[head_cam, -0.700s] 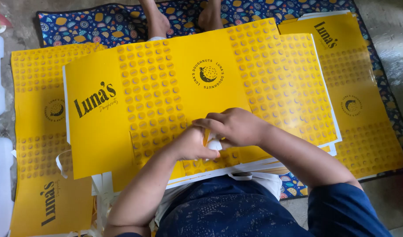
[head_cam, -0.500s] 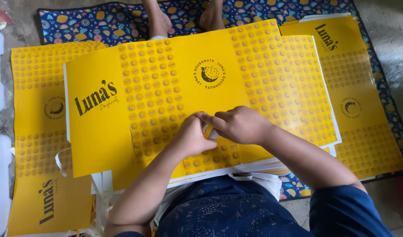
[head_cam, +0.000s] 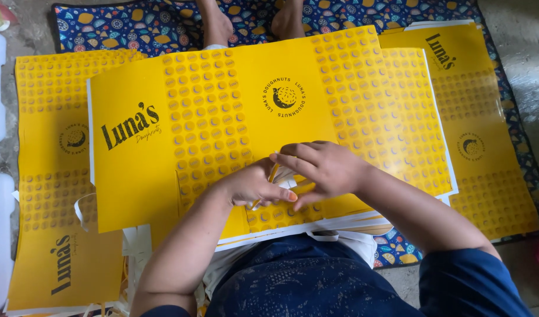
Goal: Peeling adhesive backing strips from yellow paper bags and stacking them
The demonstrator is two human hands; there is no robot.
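Head view: both hands meet over yellow printed sheet (head_cam: 234,123) atop stack on lap. Left hand (head_cam: 254,186) fingers curled, pinching thin yellow strip (head_cam: 273,174); right hand (head_cam: 325,167) fingers bent over same spot, touching white paper piece (head_cam: 287,178). More yellow sheets (head_cam: 52,194) lie on patterned mat (head_cam: 122,23).

Left hand (head_cam: 254,186): lower middle of the frame, palm down, fingers curled inward, thumb stretched right with its painted nail showing.
Right hand (head_cam: 328,170): just right of the left hand, touching it, fingers reaching left over it, loosely bent.
Left forearm: bare, rising from the bottom edge toward the centre.
Right forearm: bare, running from the lower right corner up-left; dark blue sleeve at the upper arm.
Grip: both hands pinch something small between them; it is mostly hidden.
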